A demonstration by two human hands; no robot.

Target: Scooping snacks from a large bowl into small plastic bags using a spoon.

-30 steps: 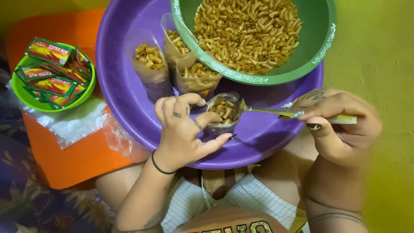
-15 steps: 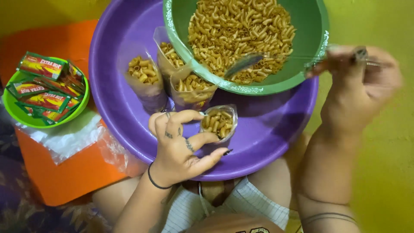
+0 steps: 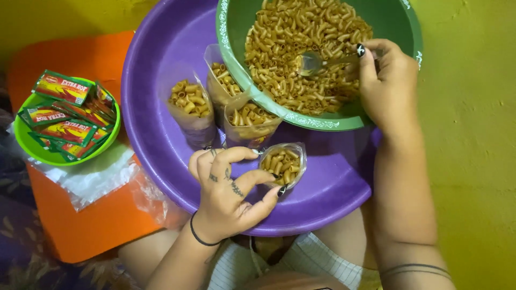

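Your left hand (image 3: 228, 196) has its fingers (image 3: 236, 154) clamped around a small clear bag (image 3: 284, 164) of macaroni, held upright over the purple basin (image 3: 161, 107). Your right hand (image 3: 389, 86) has its fingers closed on a spoon (image 3: 317, 62), whose bowl lies beyond your fingertips in the macaroni (image 3: 290, 43) filling the green bowl (image 3: 228, 32).

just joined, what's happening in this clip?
A person is portioning fried macaroni snacks into small clear bags. The left hand holds one part-filled bag open over the purple basin. The right hand has a spoon down in the green bowl of macaroni. Three filled bags stand in the basin beside the bowl. A small green bowl of seasoning sachets sits to the left on an orange board.
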